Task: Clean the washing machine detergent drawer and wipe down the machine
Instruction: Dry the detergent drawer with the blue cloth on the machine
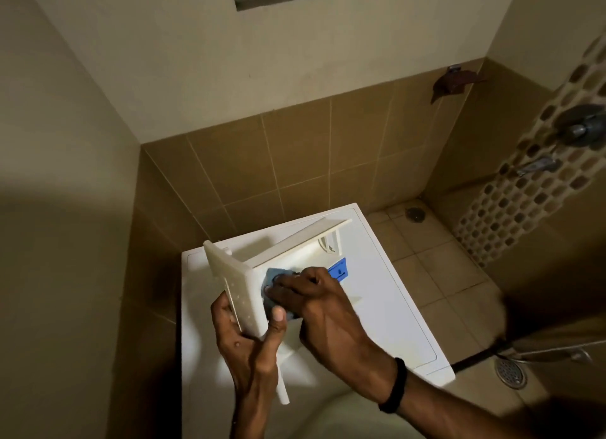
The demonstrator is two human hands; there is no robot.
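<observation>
Checking hands: what does each one hold?

Tech: Left hand [242, 333] grips the drawer [295, 245] by its front panel [229, 284]. Right hand [314, 304] curls its fingers on the cloth [272, 276] and presses it inside. The drawer is over the machine [393, 307]; contact cannot be confirmed.

Inspector: Failure modes?

Tech: Probably a slip. Hard rubbing may overcome the single-hand hold at the panel end and drop the drawer onto the machine. Count: one drawer, one cloth, one machine, two floor drains [414, 214].
</observation>
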